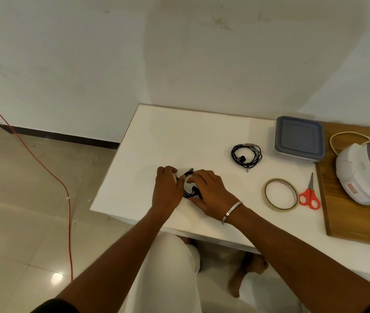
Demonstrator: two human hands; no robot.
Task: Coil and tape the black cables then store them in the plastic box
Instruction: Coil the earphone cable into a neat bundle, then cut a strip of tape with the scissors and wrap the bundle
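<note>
Both forearms are reaching in from the near edge of the white counter (157,132), meeting over the small black cable coil (189,192) sitting well left of the tape roll (281,194). Left hand (167,188) is curling its grip around the coil's left side, fingers bent onto the loops near a plug end sticking out at the top. Right hand (208,192), bracelet on the wrist, is lying over the coil's right side with fingers spread and bent down on it; whether it is pinching the strands or only pressing them flat, I cannot tell. Judgement: coiling is looking nearly done on this one, taping not started. Main risk: both hands are committed to the coil while the tape roll is lying well to the right, with the red scissors (310,196) just right of it, so freeing a hand to fetch tape is likely letting the thin loops spring open. Loose plug end is also liable to snag or unwind a turn. Second coil (246,155) is sitting beyond and left of the tape roll, apparently untaped, so a bump could be scattering it. Plastic box (299,137), beyond the tape roll, is still lidded, needing a free hand before anything goes in.
</note>
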